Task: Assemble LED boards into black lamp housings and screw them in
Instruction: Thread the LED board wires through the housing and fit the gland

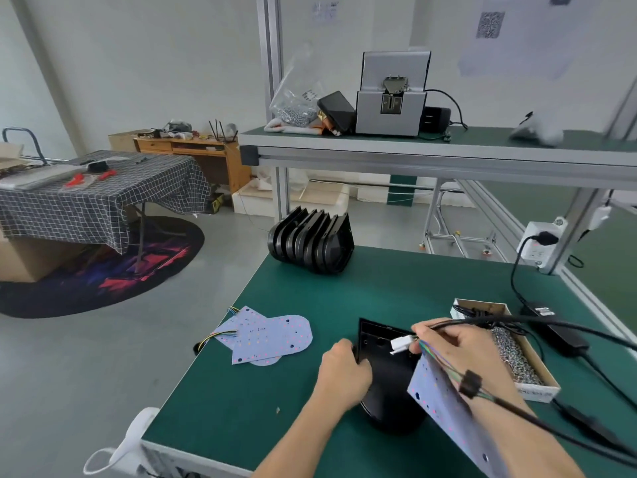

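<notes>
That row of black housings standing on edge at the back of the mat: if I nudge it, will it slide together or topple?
The stack of black housings probably fans apart rather than sliding together: the shells only lean on one another. Their rounded bottoms suggest rocking or rolling. They look like thin plastic, so likely light.

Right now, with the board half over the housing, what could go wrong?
The black cable drapes across the right hand and could drag the LED board askew. The coloured wires could get pinched under it. The open screw box beside that wrist could be knocked.
</notes>
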`<action>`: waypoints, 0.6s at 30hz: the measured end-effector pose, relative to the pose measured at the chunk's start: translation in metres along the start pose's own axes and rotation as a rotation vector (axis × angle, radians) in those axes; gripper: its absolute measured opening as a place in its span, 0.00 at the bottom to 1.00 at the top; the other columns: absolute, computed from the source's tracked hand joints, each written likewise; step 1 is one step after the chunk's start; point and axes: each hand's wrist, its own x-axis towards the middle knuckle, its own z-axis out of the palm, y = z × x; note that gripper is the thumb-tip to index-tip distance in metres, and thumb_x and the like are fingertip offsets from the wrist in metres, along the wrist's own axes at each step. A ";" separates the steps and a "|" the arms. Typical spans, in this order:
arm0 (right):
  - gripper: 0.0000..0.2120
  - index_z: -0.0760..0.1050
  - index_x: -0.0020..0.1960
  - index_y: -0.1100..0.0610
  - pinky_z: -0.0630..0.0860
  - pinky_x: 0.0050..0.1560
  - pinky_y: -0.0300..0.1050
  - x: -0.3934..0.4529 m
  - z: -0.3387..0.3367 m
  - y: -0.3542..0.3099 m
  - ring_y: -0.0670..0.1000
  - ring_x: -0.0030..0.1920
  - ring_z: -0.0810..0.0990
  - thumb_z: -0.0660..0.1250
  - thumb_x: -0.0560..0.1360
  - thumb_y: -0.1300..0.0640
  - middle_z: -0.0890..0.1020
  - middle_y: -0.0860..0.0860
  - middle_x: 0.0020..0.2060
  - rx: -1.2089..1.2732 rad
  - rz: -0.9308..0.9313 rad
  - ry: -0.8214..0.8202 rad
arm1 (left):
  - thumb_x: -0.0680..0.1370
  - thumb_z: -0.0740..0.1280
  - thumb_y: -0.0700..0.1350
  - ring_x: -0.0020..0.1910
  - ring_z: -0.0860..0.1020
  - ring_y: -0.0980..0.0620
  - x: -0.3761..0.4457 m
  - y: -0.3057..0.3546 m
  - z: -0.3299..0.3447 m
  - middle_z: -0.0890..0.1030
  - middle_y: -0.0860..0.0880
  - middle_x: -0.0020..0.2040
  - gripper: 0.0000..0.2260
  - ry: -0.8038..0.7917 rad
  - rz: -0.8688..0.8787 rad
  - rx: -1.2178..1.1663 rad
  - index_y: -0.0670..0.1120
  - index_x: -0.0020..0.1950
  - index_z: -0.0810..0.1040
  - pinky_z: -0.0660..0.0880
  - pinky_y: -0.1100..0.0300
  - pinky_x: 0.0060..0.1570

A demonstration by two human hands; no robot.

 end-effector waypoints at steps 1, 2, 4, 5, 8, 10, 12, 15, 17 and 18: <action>0.12 0.86 0.36 0.56 0.78 0.45 0.41 0.003 0.000 0.004 0.49 0.41 0.87 0.73 0.79 0.60 0.88 0.50 0.35 -0.040 -0.004 -0.003 | 0.79 0.64 0.44 0.44 0.76 0.47 -0.003 -0.002 0.000 0.75 0.50 0.45 0.05 0.015 0.015 -0.046 0.46 0.46 0.69 0.73 0.61 0.40; 0.12 0.86 0.37 0.54 0.76 0.41 0.35 0.003 0.000 0.007 0.44 0.37 0.85 0.73 0.79 0.59 0.88 0.49 0.35 -0.066 -0.004 -0.004 | 0.79 0.64 0.43 0.42 0.76 0.49 -0.008 -0.003 -0.001 0.75 0.51 0.44 0.05 0.031 0.031 -0.090 0.48 0.45 0.68 0.70 0.65 0.35; 0.11 0.87 0.41 0.48 0.72 0.34 0.30 0.000 -0.001 0.010 0.38 0.30 0.81 0.72 0.79 0.58 0.87 0.47 0.33 -0.055 -0.005 -0.013 | 0.79 0.64 0.44 0.41 0.78 0.52 -0.018 -0.004 -0.003 0.76 0.55 0.42 0.06 0.075 0.073 -0.165 0.52 0.46 0.68 0.70 0.65 0.35; 0.10 0.86 0.43 0.44 0.73 0.37 0.31 -0.001 -0.003 0.011 0.37 0.33 0.82 0.71 0.80 0.56 0.87 0.44 0.34 -0.066 -0.022 -0.020 | 0.79 0.65 0.45 0.40 0.78 0.55 -0.023 -0.003 -0.005 0.76 0.55 0.41 0.06 0.099 0.097 -0.188 0.53 0.46 0.68 0.71 0.65 0.36; 0.11 0.83 0.49 0.34 0.75 0.52 0.41 -0.008 -0.009 0.007 0.35 0.49 0.83 0.70 0.81 0.52 0.88 0.38 0.41 -0.191 -0.077 -0.057 | 0.79 0.65 0.46 0.42 0.77 0.64 -0.041 -0.001 -0.009 0.79 0.56 0.41 0.06 0.148 0.165 -0.220 0.55 0.48 0.69 0.72 0.70 0.39; 0.12 0.83 0.51 0.32 0.75 0.55 0.41 -0.013 -0.010 0.001 0.33 0.52 0.82 0.69 0.81 0.51 0.87 0.35 0.44 -0.222 -0.109 -0.047 | 0.79 0.65 0.46 0.45 0.76 0.65 -0.052 0.001 -0.009 0.81 0.57 0.43 0.06 0.156 0.215 -0.225 0.55 0.51 0.70 0.72 0.71 0.40; 0.12 0.82 0.51 0.30 0.75 0.54 0.38 -0.016 -0.010 -0.005 0.32 0.53 0.81 0.69 0.80 0.50 0.86 0.32 0.45 -0.287 -0.159 -0.028 | 0.79 0.65 0.46 0.45 0.77 0.60 -0.062 0.002 -0.006 0.81 0.58 0.44 0.07 0.175 0.264 -0.230 0.56 0.52 0.69 0.73 0.67 0.42; 0.11 0.84 0.51 0.35 0.75 0.55 0.39 -0.021 -0.011 -0.011 0.34 0.53 0.82 0.69 0.81 0.51 0.86 0.33 0.45 -0.273 -0.197 -0.032 | 0.80 0.65 0.46 0.45 0.78 0.57 -0.075 0.005 -0.003 0.82 0.59 0.45 0.07 0.200 0.314 -0.239 0.57 0.53 0.68 0.75 0.59 0.46; 0.10 0.86 0.49 0.39 0.76 0.55 0.38 -0.025 -0.011 -0.013 0.35 0.52 0.82 0.70 0.80 0.53 0.86 0.32 0.45 -0.296 -0.222 -0.051 | 0.80 0.65 0.46 0.44 0.78 0.57 -0.082 0.007 -0.003 0.82 0.59 0.45 0.08 0.232 0.352 -0.236 0.56 0.53 0.68 0.75 0.60 0.45; 0.09 0.87 0.49 0.40 0.75 0.54 0.34 -0.027 -0.011 -0.014 0.35 0.52 0.82 0.70 0.80 0.53 0.86 0.31 0.45 -0.316 -0.233 -0.069 | 0.81 0.65 0.45 0.44 0.78 0.57 -0.084 0.008 -0.003 0.82 0.59 0.45 0.08 0.253 0.377 -0.219 0.56 0.54 0.67 0.74 0.60 0.45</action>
